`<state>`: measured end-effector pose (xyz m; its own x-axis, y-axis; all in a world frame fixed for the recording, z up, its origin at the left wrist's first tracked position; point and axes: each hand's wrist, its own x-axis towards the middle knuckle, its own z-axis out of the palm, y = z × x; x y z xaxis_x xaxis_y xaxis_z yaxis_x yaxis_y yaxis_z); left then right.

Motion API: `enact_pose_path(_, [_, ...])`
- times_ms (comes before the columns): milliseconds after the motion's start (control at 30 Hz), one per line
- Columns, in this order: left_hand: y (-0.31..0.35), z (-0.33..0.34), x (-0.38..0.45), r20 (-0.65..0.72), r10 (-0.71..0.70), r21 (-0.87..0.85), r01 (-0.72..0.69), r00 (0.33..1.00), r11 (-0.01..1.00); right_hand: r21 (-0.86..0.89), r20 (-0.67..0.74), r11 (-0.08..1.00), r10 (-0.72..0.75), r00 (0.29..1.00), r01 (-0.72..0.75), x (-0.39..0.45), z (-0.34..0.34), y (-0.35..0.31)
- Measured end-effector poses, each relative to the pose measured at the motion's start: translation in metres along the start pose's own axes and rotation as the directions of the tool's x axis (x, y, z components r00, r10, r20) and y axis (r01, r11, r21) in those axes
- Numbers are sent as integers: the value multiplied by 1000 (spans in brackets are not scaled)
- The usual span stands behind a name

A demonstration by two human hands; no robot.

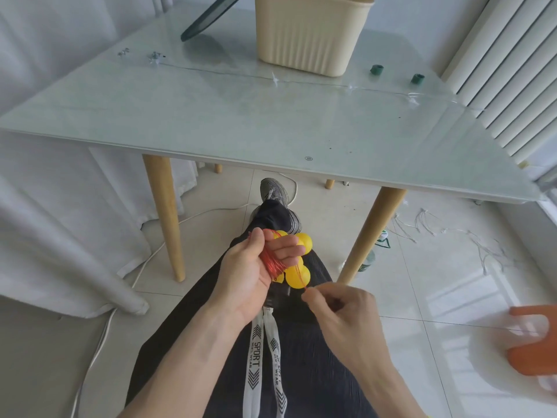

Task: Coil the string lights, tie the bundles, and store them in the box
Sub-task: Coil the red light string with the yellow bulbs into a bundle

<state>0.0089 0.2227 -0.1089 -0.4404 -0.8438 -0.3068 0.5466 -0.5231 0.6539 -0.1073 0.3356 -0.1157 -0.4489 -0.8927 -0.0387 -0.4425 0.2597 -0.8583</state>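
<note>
Across the upper half of the frame, a glass-topped table (211, 122) carrying the cream ribbed box (310, 34) at top centre, two small green ties (376, 69) to its right, and a second, thin clear strand of lights (274, 78) stretched out along the surface. Lower centre, over the lap: left hand (250, 273) curled round the coiled bundle of yellow ball lights (297, 276) and its red wire loops (272, 260). Just below and right, right hand (340, 315) pinching the loose red wire end. Judged midway through winding the first string. Best to keep each turn snug against the last, hold steady tension from the pinch, stop balls slipping out of the left grip, leave a short tail for tying
</note>
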Motion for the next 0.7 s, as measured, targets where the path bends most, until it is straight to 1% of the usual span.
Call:
enact_pose_path(100, [-3,2,-1,46,-44,10,43,998,999,-101,88,992,-72,994,81,1,0,-2])
enact_pose_path(200, [-7,7,-5,100,-52,67,45,994,997,-173,175,969,-144,974,175,5,-4,-5])
enact_pose_path(267, [-10,10,-8,137,-58,128,41,989,991,-224,229,949,-170,958,222,8,-5,-7])
enact_pose_path(333, [-13,10,-9,164,-87,250,44,983,967,-255,259,933,-187,947,254,10,-7,-9])
enact_pose_path(400, [-16,7,-10,180,-132,432,43,975,901,-265,272,924,-201,941,275,11,-10,-12])
enact_pose_path(467, [-18,4,-10,181,-168,586,31,969,810,-247,268,930,-206,941,274,13,-14,-15])
enact_pose_path(567, [-17,3,-11,171,-154,755,-29,973,655,-262,272,930,-187,944,260,17,-21,-19])
enact_pose_path(633, [-16,3,-12,203,-129,827,-100,971,553,-278,309,925,-169,936,259,19,-24,-23])
enact_pose_path(700, [-15,2,-10,214,-117,863,-131,970,488,-293,334,918,-163,928,267,20,-26,-26])
